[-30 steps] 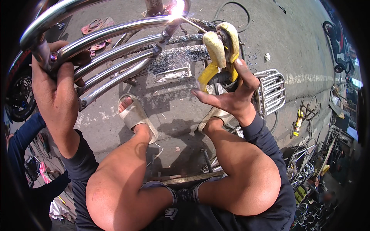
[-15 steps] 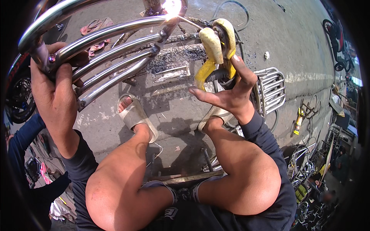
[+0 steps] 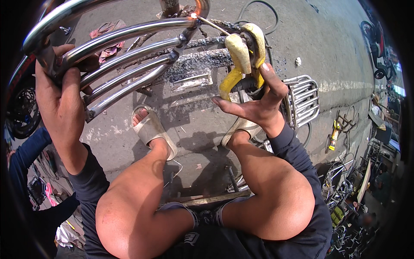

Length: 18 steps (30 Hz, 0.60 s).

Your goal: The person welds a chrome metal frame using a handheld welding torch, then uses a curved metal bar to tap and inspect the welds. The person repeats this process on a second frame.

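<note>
My left hand [image 3: 64, 101] is wrapped round the left end of a rack of curved shiny metal tubes [image 3: 129, 59], holding it tilted up at the upper left. In my right hand [image 3: 265, 101] is a yellow welding electrode holder [image 3: 238, 54], its grip partly hidden by my fingers. A thin welding rod [image 3: 213, 24] sticks out of its jaws toward the upper left. The rod's tip meets or nearly meets the rack's right end, where a small spot glows orange at a tube joint.
Beneath the rack stands a spatter-crusted metal support [image 3: 202, 60]. A slatted tube rack [image 3: 304, 101] lies right of my right hand. A cable [image 3: 276, 19] loops beyond it. Metal frames [image 3: 340, 185] are piled at the lower right. Another person's dark sleeve [image 3: 28, 151] shows at left.
The bright white arc at the joint has dwindled to a small orange glow. The electrode holder has shifted slightly right and down; my left hand still grips the rack.
</note>
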Tool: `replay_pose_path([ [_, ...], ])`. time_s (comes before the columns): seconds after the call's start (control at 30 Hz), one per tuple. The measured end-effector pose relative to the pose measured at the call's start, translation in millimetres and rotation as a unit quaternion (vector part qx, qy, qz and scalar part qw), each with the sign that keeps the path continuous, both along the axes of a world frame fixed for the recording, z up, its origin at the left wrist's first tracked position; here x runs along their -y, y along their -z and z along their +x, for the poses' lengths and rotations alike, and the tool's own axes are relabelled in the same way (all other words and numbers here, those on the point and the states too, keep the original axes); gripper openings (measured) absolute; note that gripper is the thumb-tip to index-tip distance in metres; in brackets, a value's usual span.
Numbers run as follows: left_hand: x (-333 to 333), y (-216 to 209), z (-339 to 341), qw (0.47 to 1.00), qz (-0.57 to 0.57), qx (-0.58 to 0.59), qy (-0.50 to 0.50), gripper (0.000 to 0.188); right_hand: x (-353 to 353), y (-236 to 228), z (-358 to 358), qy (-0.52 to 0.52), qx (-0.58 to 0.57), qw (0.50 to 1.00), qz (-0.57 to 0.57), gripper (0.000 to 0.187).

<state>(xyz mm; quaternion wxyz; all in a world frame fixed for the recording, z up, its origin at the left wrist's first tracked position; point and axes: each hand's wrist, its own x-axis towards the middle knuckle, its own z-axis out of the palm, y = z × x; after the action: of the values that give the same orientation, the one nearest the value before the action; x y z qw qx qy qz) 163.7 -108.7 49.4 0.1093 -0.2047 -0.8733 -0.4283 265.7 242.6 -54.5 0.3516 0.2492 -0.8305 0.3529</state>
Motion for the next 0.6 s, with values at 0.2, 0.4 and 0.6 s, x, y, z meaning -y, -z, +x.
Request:
replay_pose_path([
  [0.2, 2.3, -0.8, -2.5, 1.0, -0.007, 0.002, -0.004, 0.03, 0.3, 1.0, 0.4, 0.007, 0.005, 1.0, 0.0, 0.112],
  [0.4, 3.7, 0.4, -4.3, 1.0, 0.003, 0.005, -0.019, 0.028, 1.8, 1.6, 0.3, 0.005, 0.012, 1.0, -0.008, 0.11],
  [0.6, 2.5, 1.1, -6.3, 1.0, 0.01, -0.018, 0.01, 0.03, 0.2, 5.3, 1.8, 0.002, 0.019, 1.0, 0.001, 0.111],
])
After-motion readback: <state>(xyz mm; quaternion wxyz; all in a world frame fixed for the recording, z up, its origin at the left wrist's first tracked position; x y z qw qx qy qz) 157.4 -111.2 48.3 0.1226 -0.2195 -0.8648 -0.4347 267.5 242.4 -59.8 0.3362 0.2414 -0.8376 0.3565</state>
